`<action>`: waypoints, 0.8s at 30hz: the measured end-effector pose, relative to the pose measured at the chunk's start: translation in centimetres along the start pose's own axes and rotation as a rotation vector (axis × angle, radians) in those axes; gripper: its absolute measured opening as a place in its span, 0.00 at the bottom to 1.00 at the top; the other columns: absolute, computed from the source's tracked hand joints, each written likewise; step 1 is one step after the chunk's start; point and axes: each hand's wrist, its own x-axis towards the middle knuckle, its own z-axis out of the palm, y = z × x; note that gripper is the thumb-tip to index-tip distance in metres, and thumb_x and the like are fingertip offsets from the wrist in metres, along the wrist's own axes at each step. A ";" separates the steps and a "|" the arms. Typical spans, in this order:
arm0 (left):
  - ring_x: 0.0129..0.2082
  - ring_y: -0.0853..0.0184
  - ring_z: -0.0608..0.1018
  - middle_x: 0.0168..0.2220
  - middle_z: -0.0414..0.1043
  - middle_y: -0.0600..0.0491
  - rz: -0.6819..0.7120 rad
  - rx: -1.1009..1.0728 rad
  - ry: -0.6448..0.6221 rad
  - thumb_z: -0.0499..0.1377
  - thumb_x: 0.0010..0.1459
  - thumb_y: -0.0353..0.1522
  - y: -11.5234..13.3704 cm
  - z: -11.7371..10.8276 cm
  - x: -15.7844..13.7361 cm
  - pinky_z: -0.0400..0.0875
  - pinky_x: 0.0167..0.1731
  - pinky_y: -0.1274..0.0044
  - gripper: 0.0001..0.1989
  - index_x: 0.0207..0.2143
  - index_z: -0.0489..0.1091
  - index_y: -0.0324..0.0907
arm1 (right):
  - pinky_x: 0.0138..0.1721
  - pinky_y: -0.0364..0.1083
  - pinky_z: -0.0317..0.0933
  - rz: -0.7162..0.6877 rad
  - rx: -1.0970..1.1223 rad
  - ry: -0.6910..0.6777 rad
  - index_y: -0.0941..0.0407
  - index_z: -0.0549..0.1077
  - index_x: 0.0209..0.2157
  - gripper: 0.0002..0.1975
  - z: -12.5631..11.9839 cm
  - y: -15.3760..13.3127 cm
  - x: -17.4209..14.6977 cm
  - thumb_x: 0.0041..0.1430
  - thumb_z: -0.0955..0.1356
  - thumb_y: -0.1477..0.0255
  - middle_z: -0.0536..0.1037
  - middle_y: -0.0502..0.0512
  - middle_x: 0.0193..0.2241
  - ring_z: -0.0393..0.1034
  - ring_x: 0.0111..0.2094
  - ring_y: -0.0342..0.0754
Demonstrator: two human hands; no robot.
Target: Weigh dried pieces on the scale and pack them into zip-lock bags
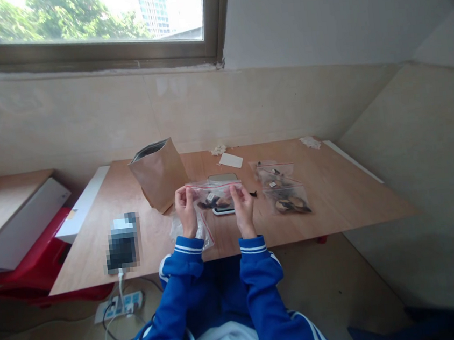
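A clear zip-lock bag [214, 195] with a red seal line is stretched between my two hands, and dark brown dried pieces and a small white packet show inside. My left hand [186, 212] pinches its top left corner. At the top right corner, my right hand [244, 209] grips it the same way. Partly hidden beneath the bag is a flat device with a white edge, like a small scale [224, 211]. Several clear plastic bags [205, 238] lie on the table by my left wrist. A dark scrap [253, 194] rests just beyond my right hand.
A brown paper bag [158, 177] stands open-topped at the back left. Filled zip-lock bags [289, 200] lie at the right, and a white card [231, 160] lies behind. A blurred dark device [121, 248] with a cable sits on the wooden table [347, 195], above a power strip [119, 305].
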 end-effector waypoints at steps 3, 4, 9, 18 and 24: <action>0.32 0.70 0.74 0.30 0.72 0.54 -0.007 0.039 -0.058 0.60 0.56 0.42 -0.1 -0.6 -0.4 0.70 0.35 0.78 0.14 0.34 0.70 0.40 | 0.34 0.46 0.67 0.011 -0.010 0.058 0.57 0.71 0.30 0.18 0.2 0.3 -0.3 0.56 0.67 0.55 0.78 0.54 0.28 0.72 0.29 0.47; 0.31 0.70 0.74 0.29 0.71 0.54 -0.014 0.056 -0.061 0.60 0.56 0.42 -0.2 -0.8 -0.6 0.70 0.35 0.78 0.14 0.33 0.70 0.40 | 0.34 0.46 0.67 0.008 -0.016 0.064 0.57 0.71 0.29 0.18 0.2 0.3 -0.4 0.55 0.67 0.55 0.78 0.54 0.27 0.72 0.28 0.47; 0.31 0.69 0.73 0.29 0.71 0.55 -0.051 0.090 -0.018 0.60 0.56 0.42 -0.7 -1.6 -1.6 0.69 0.35 0.78 0.13 0.32 0.72 0.41 | 0.34 0.45 0.66 0.015 -0.012 0.020 0.57 0.71 0.29 0.17 0.2 0.5 -0.9 0.56 0.67 0.56 0.78 0.53 0.27 0.71 0.28 0.46; 0.30 0.69 0.73 0.29 0.71 0.54 -0.029 0.163 -0.015 0.59 0.56 0.44 -0.3 -1.5 -1.4 0.68 0.34 0.78 0.14 0.31 0.69 0.41 | 0.37 0.48 0.68 0.018 -0.006 0.021 0.57 0.72 0.31 0.17 -0.1 1.2 -1.1 0.54 0.68 0.56 0.79 0.55 0.29 0.73 0.31 0.48; 0.30 0.69 0.73 0.29 0.70 0.54 -0.015 0.174 -0.019 0.58 0.58 0.43 0.1 -0.7 -1.8 0.68 0.33 0.77 0.14 0.31 0.67 0.42 | 0.38 0.47 0.67 0.018 -0.014 0.076 0.57 0.72 0.31 0.17 0.0 1.7 -1.2 0.55 0.67 0.56 0.78 0.54 0.29 0.73 0.32 0.48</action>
